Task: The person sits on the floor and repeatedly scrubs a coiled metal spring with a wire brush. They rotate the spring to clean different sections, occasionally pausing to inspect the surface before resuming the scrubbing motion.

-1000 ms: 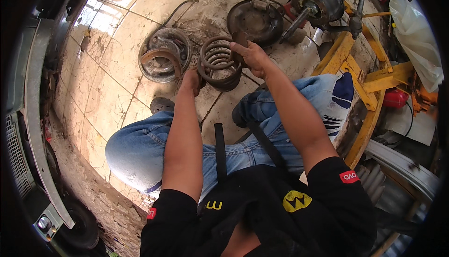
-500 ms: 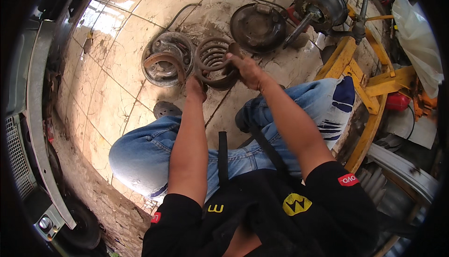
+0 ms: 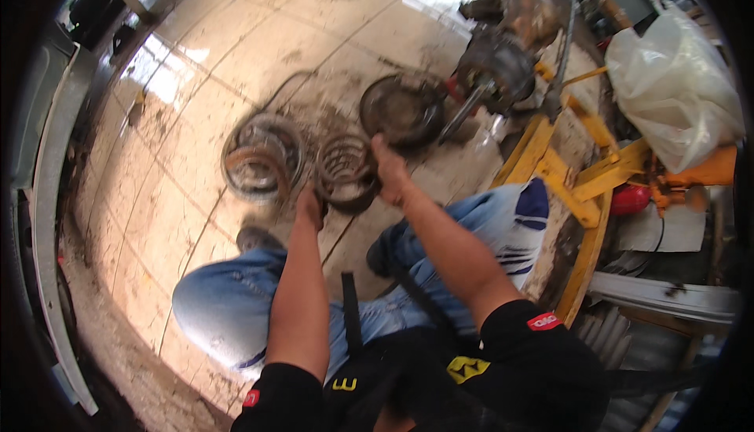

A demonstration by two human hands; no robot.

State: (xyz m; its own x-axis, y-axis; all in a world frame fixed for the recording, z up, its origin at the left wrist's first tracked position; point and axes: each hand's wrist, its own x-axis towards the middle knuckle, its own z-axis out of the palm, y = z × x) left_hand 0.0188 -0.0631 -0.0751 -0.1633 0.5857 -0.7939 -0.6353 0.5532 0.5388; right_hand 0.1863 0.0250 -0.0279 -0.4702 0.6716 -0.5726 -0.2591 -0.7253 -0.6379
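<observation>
A rusty coil spring [image 3: 344,159] is between my two hands, just above or on the tiled floor; its exact contact is hard to make out. My left hand [image 3: 311,209] grips its lower left side, with the fingers partly hidden by the coils. Against its right side rests my right hand [image 3: 391,174], the fingers pointing up along the coils and somewhat blurred. Just left of the spring lies a round metal brake backing plate [image 3: 297,146] with a curved, rusty brake shoe [image 3: 271,162] on it. Beyond my right hand is a second, dark backing plate [image 3: 402,110].
A greasy axle hub assembly [image 3: 495,71] with a protruding shaft stands at the far right. Near it are a yellow metal stand [image 3: 561,184] and a pale plastic bag [image 3: 671,90]. A long metal bumper [image 3: 49,196] edges the left side. My bent knees flank my arms.
The view has shifted, so the floor parts sit lower and further left in the picture. My right hand's fingers have straightened along the spring's side; the left keeps its grip.
</observation>
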